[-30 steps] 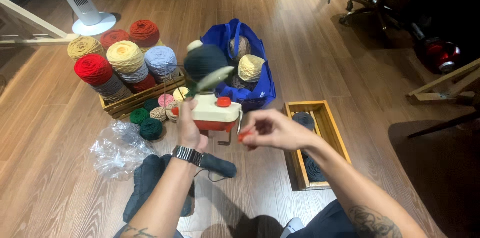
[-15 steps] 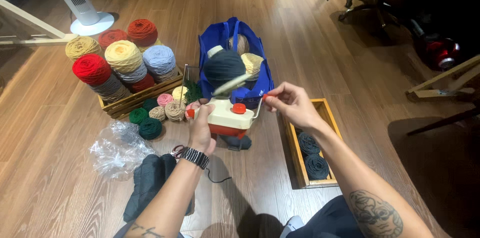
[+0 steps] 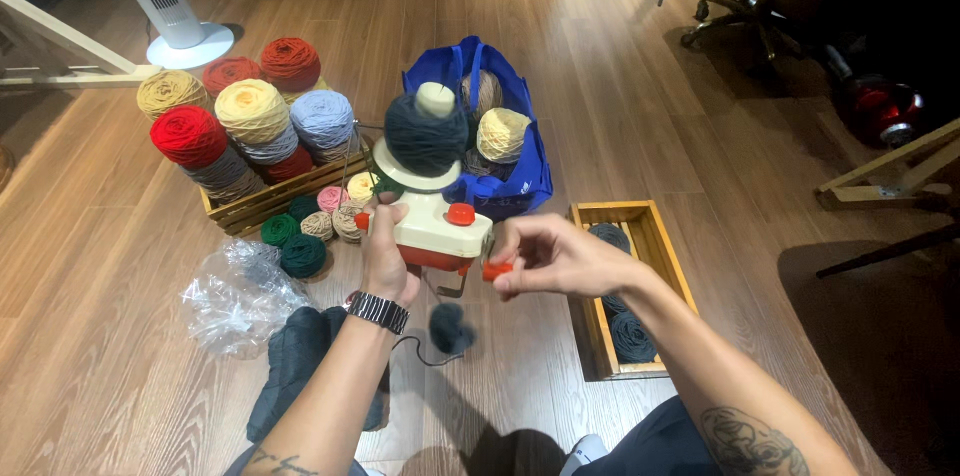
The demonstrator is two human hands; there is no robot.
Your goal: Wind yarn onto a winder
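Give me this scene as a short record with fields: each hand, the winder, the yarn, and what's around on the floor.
left hand: grips the side of the yarn winder, holding it steady
right hand: pinches the red crank handle
on winder: dark blue-grey yarn cake on the cream spindle
loose yarn: small dark ball on the floor below the winder
left of winder: wooden crate stacked with coloured yarn cakes
behind: blue bag holding cream yarn
right: wooden box with dark yarn cakes
near left: crumpled clear plastic

A cream-and-red yarn winder [image 3: 440,231], held above the floor, carries a dark blue-grey yarn cake [image 3: 425,134].
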